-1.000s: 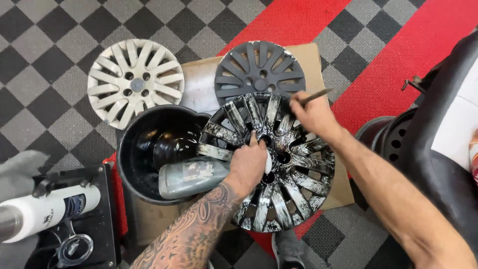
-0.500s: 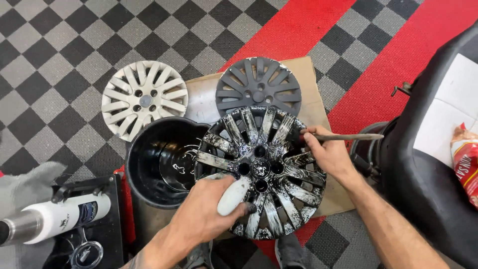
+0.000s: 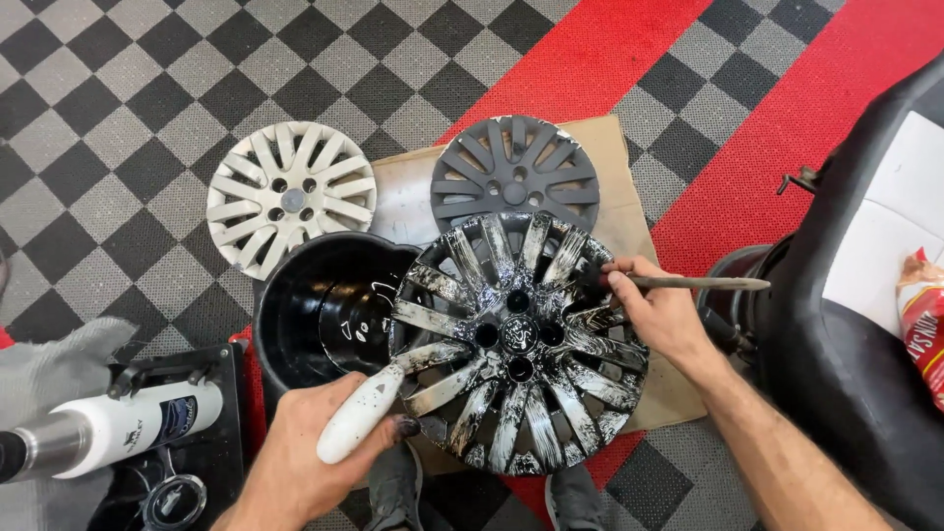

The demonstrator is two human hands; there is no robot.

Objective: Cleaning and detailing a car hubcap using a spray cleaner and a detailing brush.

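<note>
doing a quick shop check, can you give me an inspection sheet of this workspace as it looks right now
surface: checkered grey and black floor tiles with red strips; a cardboard sheet lies under the work.
job's things: black-painted hubcap, partly coated, resting on the rim of a black bucket; thin brush; white bottle.
clutter: white hubcap and grey hubcap lying flat; white spray tool on a black case.
grippers: left hand holds the white bottle; right hand holds the brush at the hubcap's edge.
cables: nothing seen.
surroundings: black seat at right with a snack bag.
</note>
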